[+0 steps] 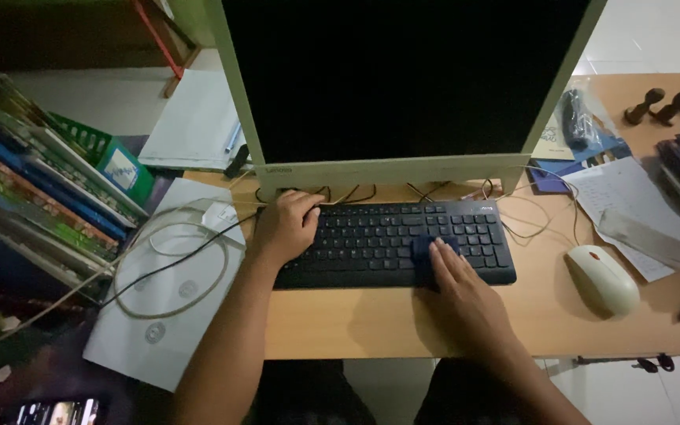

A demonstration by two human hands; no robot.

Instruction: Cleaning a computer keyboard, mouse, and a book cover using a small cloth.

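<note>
Black keyboard [403,240] lies lengthwise left-right; left hand [285,228] grips its end, right hand [466,295] presses cloth [428,250] flat.

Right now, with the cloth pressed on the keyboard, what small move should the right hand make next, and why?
Probably slide the right hand with the small dark blue cloth leftward along the black computer keyboard. The cloth covers only a patch near the right end, and the left hand grips the left end, seemingly steadying it.

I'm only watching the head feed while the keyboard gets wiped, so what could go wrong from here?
The right hand presses a dark cloth on the keyboard, so keys may get pressed or catch. The left hand grips the keyboard's corner beside loose cables under the monitor, and a shove might snag them.
</note>
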